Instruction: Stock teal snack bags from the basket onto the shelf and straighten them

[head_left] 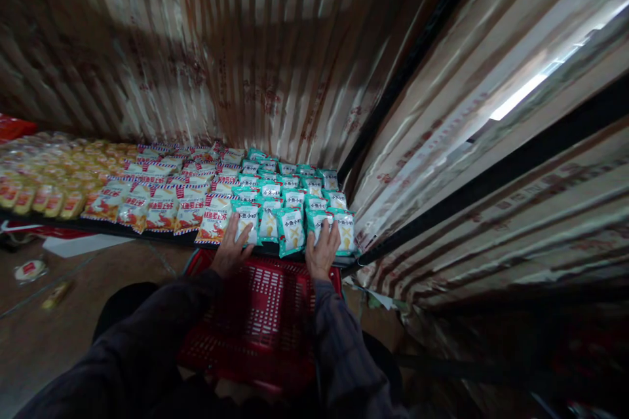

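Both hands reach forward, the left hand [230, 252] and the right hand [323, 252], well apart from each other. The forearms, in dark sleeves [339, 340], come up from the lower edge, one on each side, and pass over the red plastic basket [265, 294]. This basket stands just before the shelf [272, 249] and shows many slots in its wall; its inside is partly too dark to tell.

On the shelf, green-and-white packets [292, 229] lie in several close rows, at the right end. Next to them are white packets with orange pictures [162, 209], and farther left many small yellow packs [63, 203].

The left hand has its fingers a little spread and touches the front-row green packet at the left. The right hand is also not closed; its fingers rest spread upon another front-row packet, near the right corner. I cannot tell how strongly either hand presses. Behind the shelf hangs a striped sheet [246, 46].
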{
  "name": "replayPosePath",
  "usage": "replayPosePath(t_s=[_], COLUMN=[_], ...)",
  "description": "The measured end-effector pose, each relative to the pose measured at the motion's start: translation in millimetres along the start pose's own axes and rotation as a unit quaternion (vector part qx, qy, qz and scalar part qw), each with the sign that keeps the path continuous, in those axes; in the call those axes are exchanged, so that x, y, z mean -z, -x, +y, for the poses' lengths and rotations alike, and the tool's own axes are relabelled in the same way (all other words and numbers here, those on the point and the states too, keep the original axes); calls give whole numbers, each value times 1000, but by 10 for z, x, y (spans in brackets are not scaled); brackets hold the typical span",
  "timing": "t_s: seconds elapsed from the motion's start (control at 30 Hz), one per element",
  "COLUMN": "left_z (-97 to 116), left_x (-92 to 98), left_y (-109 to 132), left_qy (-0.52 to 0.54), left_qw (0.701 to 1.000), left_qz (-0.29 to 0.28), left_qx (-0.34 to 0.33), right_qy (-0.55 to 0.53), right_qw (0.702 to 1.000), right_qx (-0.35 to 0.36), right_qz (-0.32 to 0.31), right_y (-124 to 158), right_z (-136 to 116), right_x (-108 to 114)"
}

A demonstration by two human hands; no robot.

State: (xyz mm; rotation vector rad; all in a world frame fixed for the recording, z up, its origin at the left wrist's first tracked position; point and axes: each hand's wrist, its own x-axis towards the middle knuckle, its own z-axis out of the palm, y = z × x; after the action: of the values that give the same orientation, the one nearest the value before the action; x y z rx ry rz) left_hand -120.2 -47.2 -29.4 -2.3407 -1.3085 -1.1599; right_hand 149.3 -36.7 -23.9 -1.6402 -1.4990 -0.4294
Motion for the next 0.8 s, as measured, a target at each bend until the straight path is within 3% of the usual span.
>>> replayPosePath(t_s=[0.3, 0.5, 0.8], left_z=[-33, 11, 69], left_x=[-100, -141, -130], left_y=[-51, -31, -52], left_qy=[-28, 0, 13], left_qw=[1000, 1000, 999], left_qz=[5, -26, -10], left_qx=[-7, 10, 29], right_qy=[62, 74, 86], right_qw=[996, 996, 994], right_qx=[12, 38, 68], right_qz=[-57, -36, -27], right_y=[-17, 2, 99], right_z=[18, 28, 6], right_x=[-113, -94, -76])
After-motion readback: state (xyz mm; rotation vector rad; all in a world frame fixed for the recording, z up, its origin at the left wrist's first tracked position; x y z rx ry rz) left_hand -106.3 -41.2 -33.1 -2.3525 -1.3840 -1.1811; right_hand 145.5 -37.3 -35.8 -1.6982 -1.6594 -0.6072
